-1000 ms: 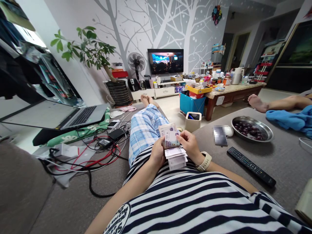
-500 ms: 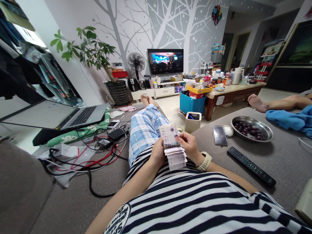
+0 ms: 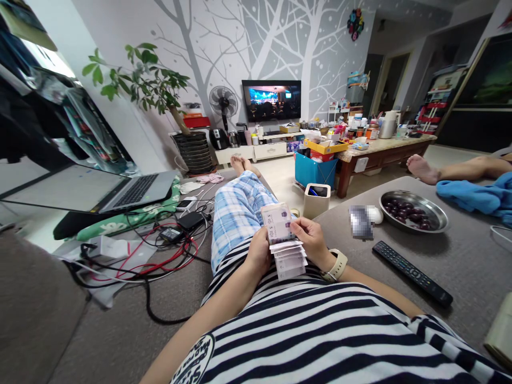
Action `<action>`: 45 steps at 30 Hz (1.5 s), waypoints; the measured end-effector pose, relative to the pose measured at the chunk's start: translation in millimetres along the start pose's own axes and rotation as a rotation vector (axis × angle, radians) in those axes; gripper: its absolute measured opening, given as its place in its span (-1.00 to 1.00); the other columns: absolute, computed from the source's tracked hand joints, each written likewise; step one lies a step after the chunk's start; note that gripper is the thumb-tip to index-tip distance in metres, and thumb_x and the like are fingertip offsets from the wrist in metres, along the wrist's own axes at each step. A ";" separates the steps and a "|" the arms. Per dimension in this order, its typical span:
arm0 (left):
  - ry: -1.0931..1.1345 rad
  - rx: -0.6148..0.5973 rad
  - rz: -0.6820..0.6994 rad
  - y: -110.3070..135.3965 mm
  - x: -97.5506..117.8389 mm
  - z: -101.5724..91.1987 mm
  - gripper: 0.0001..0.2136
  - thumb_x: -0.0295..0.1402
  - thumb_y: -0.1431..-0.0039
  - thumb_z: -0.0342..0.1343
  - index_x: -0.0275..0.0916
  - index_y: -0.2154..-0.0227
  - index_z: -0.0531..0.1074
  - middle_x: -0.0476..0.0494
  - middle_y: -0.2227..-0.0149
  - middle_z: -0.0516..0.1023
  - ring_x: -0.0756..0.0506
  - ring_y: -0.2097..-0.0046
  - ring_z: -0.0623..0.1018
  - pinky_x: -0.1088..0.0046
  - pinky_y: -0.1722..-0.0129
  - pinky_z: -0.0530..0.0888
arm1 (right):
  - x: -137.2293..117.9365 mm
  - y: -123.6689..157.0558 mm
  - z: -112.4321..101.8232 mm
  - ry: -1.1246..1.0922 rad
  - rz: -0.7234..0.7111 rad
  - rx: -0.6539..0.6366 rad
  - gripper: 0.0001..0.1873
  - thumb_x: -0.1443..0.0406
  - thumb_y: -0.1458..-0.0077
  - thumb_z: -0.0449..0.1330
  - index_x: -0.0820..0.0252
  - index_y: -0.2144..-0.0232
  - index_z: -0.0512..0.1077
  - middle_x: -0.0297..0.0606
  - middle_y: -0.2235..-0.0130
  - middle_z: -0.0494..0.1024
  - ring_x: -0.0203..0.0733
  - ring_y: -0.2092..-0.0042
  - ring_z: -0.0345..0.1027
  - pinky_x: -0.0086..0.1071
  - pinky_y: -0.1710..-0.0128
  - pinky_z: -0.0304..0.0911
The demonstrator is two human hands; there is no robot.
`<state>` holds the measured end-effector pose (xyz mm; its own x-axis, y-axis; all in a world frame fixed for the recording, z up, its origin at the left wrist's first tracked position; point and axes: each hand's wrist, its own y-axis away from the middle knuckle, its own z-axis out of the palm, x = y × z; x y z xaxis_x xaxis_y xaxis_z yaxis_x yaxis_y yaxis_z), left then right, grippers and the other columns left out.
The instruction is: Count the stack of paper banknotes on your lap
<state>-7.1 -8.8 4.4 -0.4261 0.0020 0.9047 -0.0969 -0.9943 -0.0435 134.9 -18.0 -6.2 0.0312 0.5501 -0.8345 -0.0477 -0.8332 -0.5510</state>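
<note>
The grey sofa [image 3: 460,261] carries everything. The person lies stretched along its middle, with an open laptop [image 3: 132,192] toward its left edge among cables. A steel bowl [image 3: 414,212] of dark fruit sits near its far right edge, and a black remote [image 3: 412,273] lies just this side of the bowl.

Over the lap, both hands meet on a wad of banknotes [image 3: 280,228]. The left hand [image 3: 259,255] is wrapped round the wad's lower end, gripping it. The right hand [image 3: 314,242], with a pale watch [image 3: 335,265] at the wrist, pinches the top note's edge between thumb and fingers. Folded-down notes fan out below.

To my eye, the thumbing goes best with a firm left grip low down and the right thumb peeling one note at a time, so none sticks to its neighbour or slips from the fan.
</note>
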 end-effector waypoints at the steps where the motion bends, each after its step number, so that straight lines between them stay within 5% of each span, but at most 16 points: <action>1: 0.007 -0.001 -0.006 -0.3 -0.2 -0.2 -0.83 -0.39 0.11 0.23 -0.36 0.41 0.59 -0.25 0.38 0.67 -0.20 0.32 0.61 0.29 0.19 0.51 | -0.2 0.1 -0.1 -0.003 0.002 -0.004 -0.59 -0.01 -0.20 0.18 0.17 0.51 0.41 -0.38 0.53 0.34 -0.29 0.46 0.15 -0.38 0.45 0.08; 7: 0.099 0.035 -0.081 -3.5 -3.4 -2.7 -0.79 -0.32 0.08 0.28 -0.33 0.37 0.57 -0.23 0.39 0.67 -0.27 0.25 0.65 0.21 0.16 0.54 | 5.0 0.2 -0.7 -0.021 -0.010 0.019 -0.41 -0.13 -0.22 0.11 0.12 0.64 0.18 -0.42 0.60 0.17 -0.30 0.52 0.03 -0.37 0.49 0.00; 15: 0.112 0.077 -0.100 -5.7 -3.7 -0.9 -0.76 -0.40 0.05 0.23 -0.36 0.27 0.55 -0.21 0.38 0.68 -0.23 0.27 0.67 0.28 0.21 0.57 | 13.4 -6.0 -1.3 0.031 0.069 0.150 -0.49 -0.13 -0.18 0.16 0.12 0.55 0.30 -0.41 0.58 0.31 -0.27 0.51 0.17 -0.36 0.45 0.11; 22: 0.127 0.073 -0.121 -2.9 0.9 2.9 -0.76 -0.48 0.09 0.23 -0.35 0.27 0.54 -0.18 0.40 0.68 -0.22 0.31 0.68 0.23 0.16 0.59 | 21.5 -8.9 -1.5 0.106 0.108 0.099 -0.57 -0.03 -0.13 0.22 0.12 0.54 0.28 -0.44 0.56 0.25 -0.28 0.49 0.09 -0.37 0.46 0.05; 30: 0.234 0.138 -0.159 -7.6 1.3 7.2 -0.82 -0.39 -0.17 0.07 -0.36 0.29 0.55 -0.27 0.29 0.70 -0.24 0.07 0.67 0.23 0.01 0.57 | 13.1 -6.5 -1.7 0.084 0.042 0.088 -0.59 0.00 -0.21 0.14 0.14 0.53 0.34 -0.41 0.55 0.29 -0.28 0.47 0.13 -0.38 0.44 0.06; 45: 0.139 0.076 -0.083 -3.7 6.2 7.1 -0.87 -0.35 0.14 0.25 -0.28 0.47 0.52 -0.22 0.40 0.67 -0.33 0.09 0.65 0.17 0.06 0.56 | 4.3 -3.9 -1.0 0.004 -0.013 0.048 -0.64 0.00 -0.21 0.19 0.16 0.40 0.46 -0.35 0.49 0.39 -0.27 0.45 0.20 -0.37 0.43 0.14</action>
<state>-2.9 -5.9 13.1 -0.5403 0.0936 0.8362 -0.0711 -0.9953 0.0655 136.2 -12.5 -7.6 0.0365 0.5603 -0.8275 -0.0949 -0.8224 -0.5610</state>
